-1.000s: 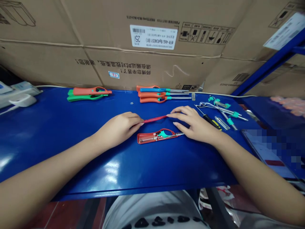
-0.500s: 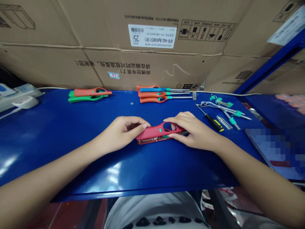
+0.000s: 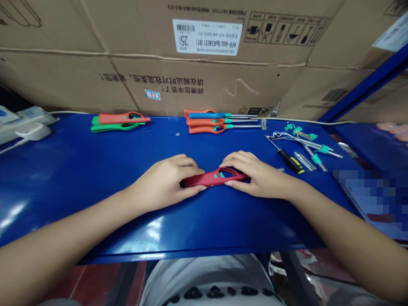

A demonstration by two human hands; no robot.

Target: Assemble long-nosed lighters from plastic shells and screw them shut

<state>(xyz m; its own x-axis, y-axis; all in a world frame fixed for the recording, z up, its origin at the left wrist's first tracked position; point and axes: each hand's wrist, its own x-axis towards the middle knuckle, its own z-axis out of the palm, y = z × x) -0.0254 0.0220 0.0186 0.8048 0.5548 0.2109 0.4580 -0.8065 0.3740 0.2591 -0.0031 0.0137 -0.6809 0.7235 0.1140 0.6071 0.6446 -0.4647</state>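
Observation:
A red long-reach lighter (image 3: 209, 179) with a small teal switch lies level, low over the blue table. My left hand (image 3: 167, 180) is closed around its left end, thumb along the near side and fingers over the far side. At the other end my right hand (image 3: 258, 174) grips it by the looped trigger section, thumb in front. The two halves of the shell look pressed together, and a narrow seam shows along the near edge. The lighter's right tip is mostly hidden by my right hand.
Behind stand orange and blue lighters (image 3: 207, 128) with metal tubes, and orange and green handle shells (image 3: 114, 119). Tiny screws (image 3: 177, 134) lie between. At right are a black-and-yellow screwdriver (image 3: 291, 162), wired tube parts (image 3: 314, 146) and a clear piece (image 3: 305, 161). A cardboard box (image 3: 159, 68) backs the table.
The red shell's gap on the near side, where inner parts showed, has closed. My left hand has shifted from the shell's edge to wrap around its left end. The view has tilted slightly.

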